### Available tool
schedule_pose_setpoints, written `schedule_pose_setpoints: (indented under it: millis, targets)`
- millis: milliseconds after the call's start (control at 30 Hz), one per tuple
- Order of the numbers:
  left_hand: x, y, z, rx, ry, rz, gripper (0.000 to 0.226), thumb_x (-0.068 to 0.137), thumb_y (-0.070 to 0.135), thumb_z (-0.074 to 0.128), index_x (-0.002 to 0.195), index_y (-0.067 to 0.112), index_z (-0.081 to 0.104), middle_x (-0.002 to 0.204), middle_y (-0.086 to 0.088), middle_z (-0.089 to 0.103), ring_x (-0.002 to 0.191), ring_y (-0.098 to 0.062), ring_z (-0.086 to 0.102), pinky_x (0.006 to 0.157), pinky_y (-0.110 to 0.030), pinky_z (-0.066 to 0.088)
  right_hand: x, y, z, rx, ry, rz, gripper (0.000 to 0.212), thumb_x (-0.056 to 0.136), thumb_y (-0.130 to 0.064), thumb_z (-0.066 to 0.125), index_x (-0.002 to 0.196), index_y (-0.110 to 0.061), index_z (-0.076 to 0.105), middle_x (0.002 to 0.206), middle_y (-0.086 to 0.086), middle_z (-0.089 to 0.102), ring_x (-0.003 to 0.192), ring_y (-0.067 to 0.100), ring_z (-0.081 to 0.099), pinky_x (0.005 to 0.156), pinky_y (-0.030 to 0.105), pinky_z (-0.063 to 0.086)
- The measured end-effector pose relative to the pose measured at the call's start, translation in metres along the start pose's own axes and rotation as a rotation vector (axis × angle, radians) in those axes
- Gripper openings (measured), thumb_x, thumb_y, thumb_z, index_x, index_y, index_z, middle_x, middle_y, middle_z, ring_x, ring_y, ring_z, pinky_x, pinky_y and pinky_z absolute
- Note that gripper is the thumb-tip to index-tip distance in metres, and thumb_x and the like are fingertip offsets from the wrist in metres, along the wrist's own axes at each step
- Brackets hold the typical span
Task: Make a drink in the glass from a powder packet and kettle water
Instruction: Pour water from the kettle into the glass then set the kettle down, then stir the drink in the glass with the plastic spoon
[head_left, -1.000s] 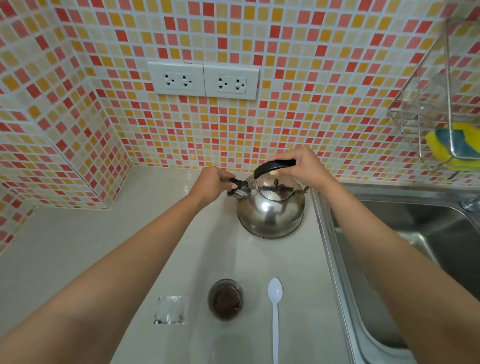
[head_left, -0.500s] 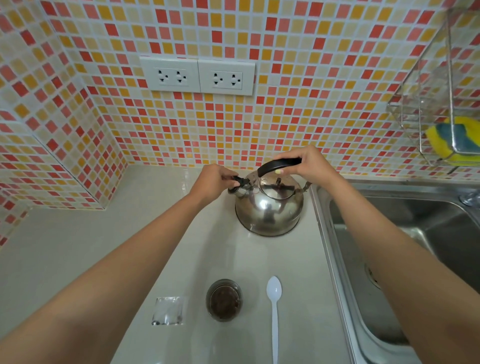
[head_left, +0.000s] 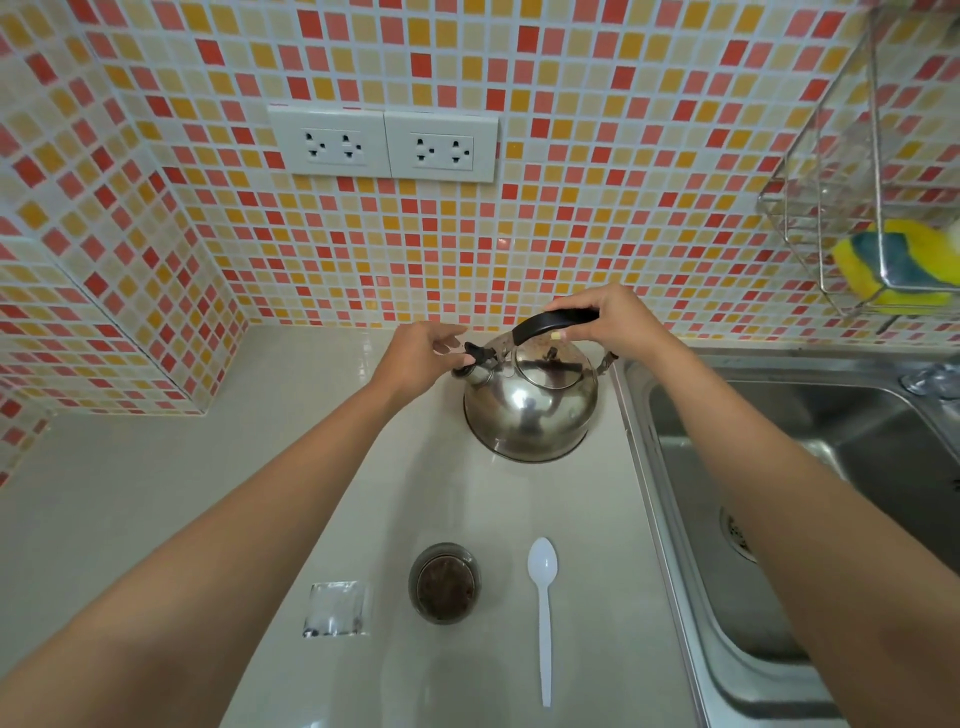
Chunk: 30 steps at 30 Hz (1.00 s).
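A shiny steel kettle (head_left: 530, 410) stands on the pale counter near the tiled back wall. My right hand (head_left: 608, 317) grips its black handle from the right. My left hand (head_left: 421, 356) pinches the black cap on the kettle's spout, which points left. Near the front edge stands a small glass (head_left: 444, 582) with dark brown powder at its bottom. A clear, flat, torn packet (head_left: 336, 609) lies just left of the glass. A white plastic spoon (head_left: 543, 613) lies to the right of the glass, bowl toward the kettle.
A steel sink (head_left: 779, 467) runs along the right side, its rim close to the kettle. A wire rack (head_left: 852, 208) on the wall holds a yellow and green sponge (head_left: 893, 265). Two white double sockets (head_left: 384, 145) sit on the wall above the kettle.
Both hands stay on the kettle, which has hardly shifted. My left fingers have moved on the spout cap, and the black cap now sticks up above the spout.
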<state>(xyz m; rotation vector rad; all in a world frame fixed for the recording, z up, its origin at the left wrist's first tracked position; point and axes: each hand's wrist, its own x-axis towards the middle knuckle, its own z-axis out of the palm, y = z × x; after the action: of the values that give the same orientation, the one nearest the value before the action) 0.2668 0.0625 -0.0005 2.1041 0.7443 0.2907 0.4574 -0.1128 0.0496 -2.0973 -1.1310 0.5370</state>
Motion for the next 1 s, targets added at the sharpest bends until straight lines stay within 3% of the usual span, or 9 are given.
schedule_pose_setpoints:
  millis: [133, 233, 367, 500, 600, 767, 833, 900, 1000]
  targets:
    - [-0.025, -0.004, -0.026, -0.064, 0.003, -0.003, 0.057, 0.076, 0.031, 0.079, 0.129, 0.020, 0.061, 0.114, 0.006, 0.067, 0.102, -0.009, 0.062, 0.089, -0.024, 0.046, -0.013, -0.009, -0.007, -0.107, 0.031, 0.037, 0.054, 0.074, -0.017, 0.078, 0.125, -0.023, 0.060, 0.132, 0.002, 0.059, 0.124, 0.019, 0.051, 0.105, 0.031, 0.036]
    - [-0.062, -0.018, -0.048, -0.080, -0.029, -0.007, 0.055, 0.075, 0.030, 0.079, 0.127, 0.020, 0.063, 0.119, 0.003, 0.069, 0.108, -0.010, 0.063, 0.100, -0.028, 0.045, -0.034, -0.019, -0.013, -0.119, 0.131, 0.031, 0.053, 0.077, -0.021, 0.075, 0.127, -0.023, 0.058, 0.137, 0.002, 0.055, 0.130, 0.017, 0.045, 0.103, 0.025, 0.030]
    - [-0.127, -0.044, -0.065, -0.170, -0.105, -0.022, 0.063, 0.066, 0.032, 0.083, 0.126, 0.022, 0.064, 0.119, 0.004, 0.070, 0.113, -0.006, 0.062, 0.107, -0.031, 0.042, -0.084, -0.032, -0.007, -0.040, 0.344, 0.017, 0.046, 0.078, -0.020, 0.074, 0.123, -0.023, 0.062, 0.124, -0.005, 0.062, 0.109, 0.002, 0.050, 0.097, 0.020, 0.036]
    - [-0.185, -0.069, -0.043, -0.238, -0.208, -0.048, 0.079, 0.053, 0.038, 0.086, 0.127, 0.025, 0.062, 0.119, 0.008, 0.069, 0.116, -0.002, 0.061, 0.108, -0.029, 0.041, -0.149, -0.031, 0.024, 0.038, 0.338, 0.074, 0.044, 0.076, -0.019, 0.076, 0.119, -0.020, 0.065, 0.109, -0.011, 0.062, 0.102, 0.005, 0.056, 0.090, 0.020, 0.039]
    - [-0.209, -0.082, -0.017, -0.258, -0.275, -0.064, 0.085, 0.050, 0.033, 0.089, 0.129, 0.028, 0.058, 0.119, 0.013, 0.066, 0.115, 0.003, 0.059, 0.108, -0.024, 0.040, -0.189, -0.016, 0.067, 0.103, 0.293, 0.202, 0.041, 0.076, -0.014, 0.076, 0.116, -0.013, 0.067, 0.105, 0.002, 0.068, 0.092, 0.014, 0.061, 0.087, 0.026, 0.047]
    - [-0.221, -0.086, 0.010, -0.279, -0.290, -0.077, 0.090, 0.053, 0.011, 0.092, 0.133, 0.022, 0.055, 0.121, 0.003, 0.065, 0.112, -0.001, 0.059, 0.105, -0.023, 0.041, -0.244, 0.012, 0.143, 0.149, 0.239, 0.534, 0.035, 0.074, -0.012, 0.078, 0.108, -0.003, 0.070, 0.097, 0.013, 0.069, 0.088, 0.021, 0.064, 0.088, 0.032, 0.050]
    - [-0.223, -0.086, 0.015, -0.270, -0.289, -0.072, 0.089, 0.054, 0.010, 0.092, 0.134, 0.020, 0.055, 0.122, 0.002, 0.065, 0.109, 0.002, 0.058, 0.100, -0.016, 0.041, -0.259, 0.019, 0.167, 0.099, 0.211, 0.638, 0.032, 0.073, -0.015, 0.078, 0.102, -0.002, 0.071, 0.097, 0.012, 0.070, 0.089, 0.023, 0.066, 0.081, 0.029, 0.050]
    - [-0.225, -0.086, 0.019, -0.265, -0.280, -0.071, 0.086, 0.056, 0.008, 0.091, 0.134, 0.017, 0.056, 0.121, 0.000, 0.065, 0.107, -0.002, 0.059, 0.097, -0.014, 0.040, -0.268, 0.020, 0.187, 0.046, 0.188, 0.720, 0.029, 0.072, -0.021, 0.078, 0.093, -0.002, 0.071, 0.084, 0.008, 0.067, 0.074, 0.021, 0.060, 0.066, 0.025, 0.043]
    - [-0.228, -0.087, 0.024, -0.287, -0.259, -0.085, 0.080, 0.058, 0.007, 0.090, 0.131, 0.015, 0.059, 0.120, 0.000, 0.066, 0.109, -0.008, 0.060, 0.098, -0.016, 0.040, -0.272, 0.017, 0.203, 0.040, 0.258, 0.772, 0.026, 0.072, -0.025, 0.077, 0.088, -0.007, 0.067, 0.078, 0.001, 0.061, 0.069, 0.020, 0.057, 0.061, 0.024, 0.038]
